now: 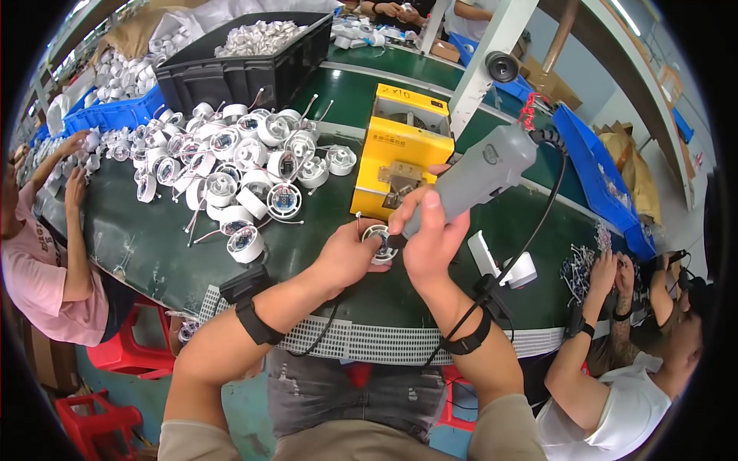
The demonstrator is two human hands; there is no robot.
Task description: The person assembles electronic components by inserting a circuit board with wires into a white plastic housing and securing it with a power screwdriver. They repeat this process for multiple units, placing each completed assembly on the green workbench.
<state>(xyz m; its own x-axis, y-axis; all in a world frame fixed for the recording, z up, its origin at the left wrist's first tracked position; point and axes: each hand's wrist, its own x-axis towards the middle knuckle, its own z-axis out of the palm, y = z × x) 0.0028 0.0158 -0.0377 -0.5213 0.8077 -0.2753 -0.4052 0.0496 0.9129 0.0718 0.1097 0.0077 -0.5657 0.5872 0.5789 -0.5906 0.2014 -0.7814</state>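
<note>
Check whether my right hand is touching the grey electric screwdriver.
Touching. The head view shows your right hand wrapped around the lower part of the grey electric screwdriver, holding it at a slant.

This is a factory workshop. A long green work table [134, 246] holds a big heap of round white parts [223, 192], and some have little circuit boards [284, 200] inside. Behind the heap, a black bin [207, 86] is piled high with small white pieces [257, 38], and a blue bin [115, 115] next to it is full too. There is a gray power tool [488, 165] and a yellow machine box [398, 154]. A person in a pink shirt [58, 288] and another person in a white shirt [619, 407] have their hands at the same table. Red plastic stools [138, 353] stand beside it.
</note>
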